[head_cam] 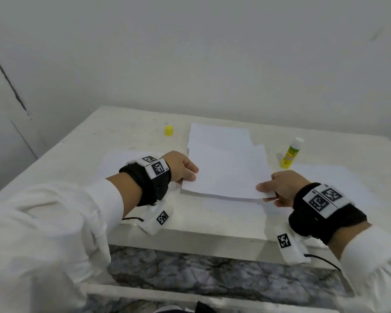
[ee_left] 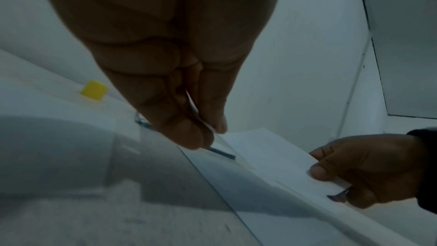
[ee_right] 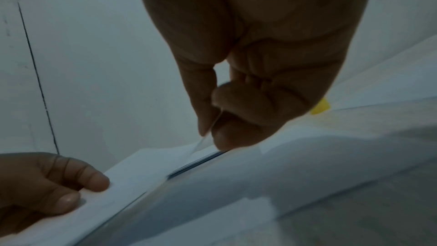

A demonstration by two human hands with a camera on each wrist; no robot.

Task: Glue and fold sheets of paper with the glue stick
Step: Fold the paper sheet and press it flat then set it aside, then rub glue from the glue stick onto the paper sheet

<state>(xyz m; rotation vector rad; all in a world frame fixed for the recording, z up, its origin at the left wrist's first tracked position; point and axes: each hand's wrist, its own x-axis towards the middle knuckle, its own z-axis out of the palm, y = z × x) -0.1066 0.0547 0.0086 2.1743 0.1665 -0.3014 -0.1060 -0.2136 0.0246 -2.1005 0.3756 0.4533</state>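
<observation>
Your left hand (head_cam: 182, 169) pinches the near-left corner of the top sheet (head_cam: 226, 175), thumb over and fingers (ee_left: 189, 137) curled beneath, and your right hand (head_cam: 278, 188) pinches the near-right corner the same way, thumb on top; between them the sheet's near edge is lifted off the bench (head_cam: 81, 150) and bows slightly, while its far end lies over another sheet (head_cam: 219, 134) that reaches toward the bench's far edge. More paper lies flat under and around your hands: one sheet (head_cam: 115, 161) shows beyond your left wrist toward the left edge, another (head_cam: 339, 179) spreads beyond your right wrist toward the right edge, and a further one (head_cam: 224, 213) runs along the near edge beneath the lifted sheet. The glue stick (head_cam: 291, 152) stands upright and uncapped just past the top sheet's right edge, apart from the paper you hold and near your right hand's far side. Its yellow cap (head_cam: 168, 130) sits on its own toward the far edge, just left of the far sheet's corner. Bare bench surface lies open along the left edge and in the far-left corner, and a strip stays open between the glue stick and the far-right corner; the wall (head_cam: 190, 53) rises directly behind the far edge
</observation>
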